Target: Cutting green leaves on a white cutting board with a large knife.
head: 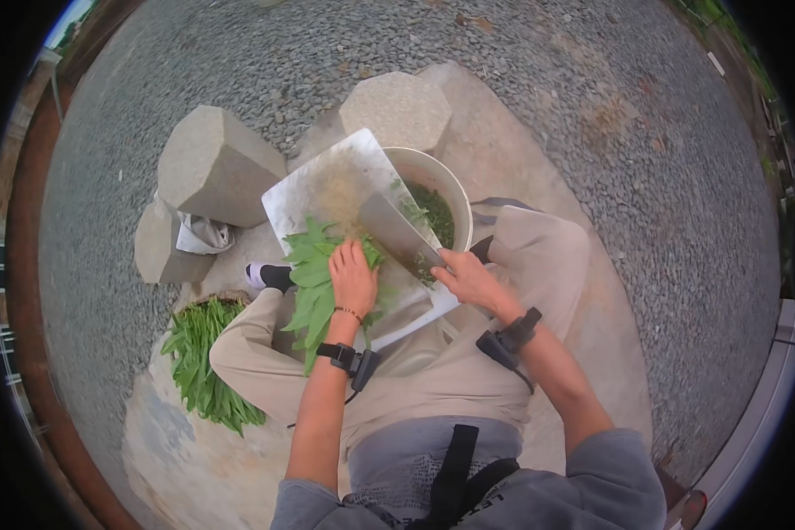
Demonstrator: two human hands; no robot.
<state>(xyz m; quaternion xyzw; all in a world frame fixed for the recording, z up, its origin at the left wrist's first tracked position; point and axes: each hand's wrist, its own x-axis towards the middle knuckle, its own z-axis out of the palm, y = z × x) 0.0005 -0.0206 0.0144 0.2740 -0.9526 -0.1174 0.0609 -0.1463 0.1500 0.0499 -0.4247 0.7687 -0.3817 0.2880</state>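
On a worn white cutting board [305, 192] across my lap, my left hand [354, 275] presses down a bunch of green leaves [311, 285]. My right hand [467, 278] grips the handle end of a wide-bladed cleaver [394, 232], its blade slanting over the board just right of the leaves. Bits of chopped green cling to the blade and the board's right edge. Partly beneath the board stands a round white bucket [464, 199] with finely chopped greens [434, 209] inside. The cleaver's handle is mostly hidden by my fingers.
More long green leaves [209, 371] lie piled left of my knee. Concrete blocks [218, 165] stand at the upper left, one with a whitish cloth or bag [202, 233] beside it, and another block [397, 109] is behind the bucket. Grey gravel [636, 165] surrounds the concrete slab [596, 344].
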